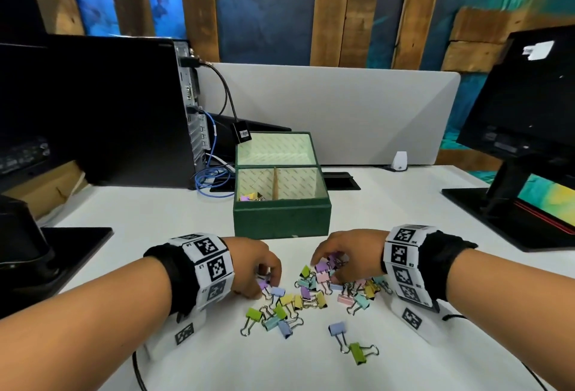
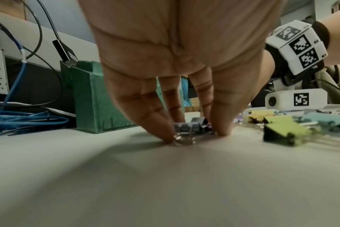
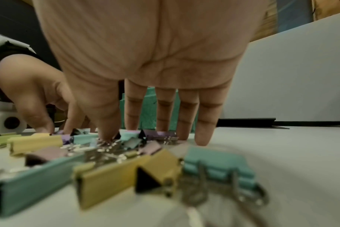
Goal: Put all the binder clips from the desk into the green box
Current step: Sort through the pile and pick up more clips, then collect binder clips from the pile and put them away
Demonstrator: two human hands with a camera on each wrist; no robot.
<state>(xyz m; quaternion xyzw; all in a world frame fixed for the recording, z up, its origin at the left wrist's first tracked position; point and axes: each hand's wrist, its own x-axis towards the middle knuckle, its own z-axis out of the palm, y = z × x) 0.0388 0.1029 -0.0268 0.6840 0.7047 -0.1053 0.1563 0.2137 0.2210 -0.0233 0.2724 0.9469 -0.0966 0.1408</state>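
Note:
Several pastel binder clips lie scattered on the white desk in front of the open green box. A few clips sit in its left compartment. My left hand is down at the pile's left edge. In the left wrist view its thumb and fingers pinch a greyish-purple clip that rests on the desk. My right hand stands over the pile's top. Its thumb and straight fingers close round purple and pink clips.
A black PC tower with blue cables stands at the back left. There is a monitor base at the left and a monitor stand at the right. A grey divider runs behind the box. Two stray clips lie nearest me.

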